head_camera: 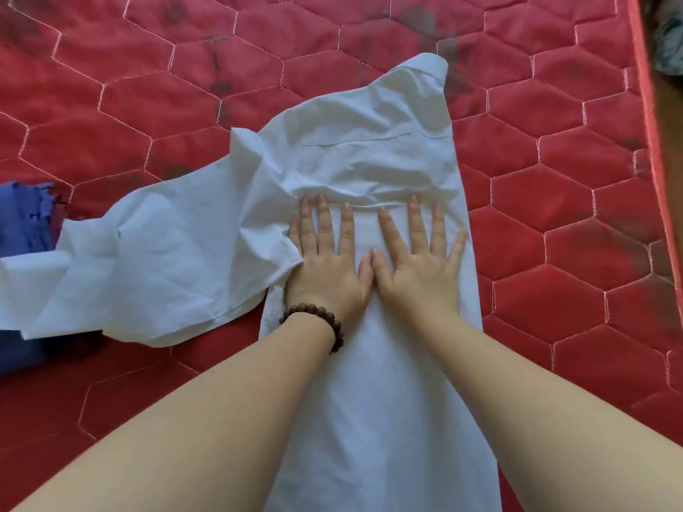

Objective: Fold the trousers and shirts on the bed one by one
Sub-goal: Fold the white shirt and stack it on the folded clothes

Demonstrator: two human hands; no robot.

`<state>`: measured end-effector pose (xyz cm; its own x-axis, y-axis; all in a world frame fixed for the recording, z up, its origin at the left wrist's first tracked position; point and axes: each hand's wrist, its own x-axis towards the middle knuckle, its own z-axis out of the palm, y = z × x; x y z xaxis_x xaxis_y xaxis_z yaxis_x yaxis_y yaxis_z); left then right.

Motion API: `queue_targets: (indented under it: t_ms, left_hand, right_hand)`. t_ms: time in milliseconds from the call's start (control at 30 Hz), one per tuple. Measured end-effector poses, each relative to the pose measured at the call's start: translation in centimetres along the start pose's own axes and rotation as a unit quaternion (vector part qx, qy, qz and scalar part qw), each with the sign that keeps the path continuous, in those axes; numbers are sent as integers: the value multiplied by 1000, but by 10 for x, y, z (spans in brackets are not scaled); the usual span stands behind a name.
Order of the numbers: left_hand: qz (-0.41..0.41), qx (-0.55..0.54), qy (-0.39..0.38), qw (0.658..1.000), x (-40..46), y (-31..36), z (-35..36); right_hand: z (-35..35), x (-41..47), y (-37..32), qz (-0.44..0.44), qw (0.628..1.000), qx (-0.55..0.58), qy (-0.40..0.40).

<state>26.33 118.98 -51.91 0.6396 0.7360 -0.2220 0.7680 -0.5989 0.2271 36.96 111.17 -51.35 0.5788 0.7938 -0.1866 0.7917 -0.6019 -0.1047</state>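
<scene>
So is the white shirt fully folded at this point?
No, partly folded: the white shirt has its right side tucked in, while one sleeve lies spread leftward.

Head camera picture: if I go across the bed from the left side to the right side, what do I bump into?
Blue cloth → white shirt's loose sleeve → left hand with a bead bracelet → right hand → bare red quilt → the bed's right edge.

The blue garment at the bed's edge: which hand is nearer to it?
Left. The left hand presses the white shirt on the side toward the blue garment; the right hand lies flat beside it, farther away.
</scene>
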Motion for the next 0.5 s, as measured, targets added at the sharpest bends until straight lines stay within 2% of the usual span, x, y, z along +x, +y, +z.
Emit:
queue_targets:
  t_ms: [233, 367, 433, 500]
  left_hand:
    - [8, -7, 12, 1000, -1, 0, 2]
    - [19, -10, -1, 1000, 0, -2, -3]
    - [9, -43, -12, 999, 1, -1, -9]
    - [-24, -115, 8, 993, 5, 4, -20]
  right_hand:
    - [5, -1, 0, 3, 1000, -11, 22]
    - [3, -1, 1, 2, 1000, -4, 3]
    - [-2, 0, 0, 5, 1000, 6, -11]
    - [-13, 5, -2, 12, 998, 54, 19]
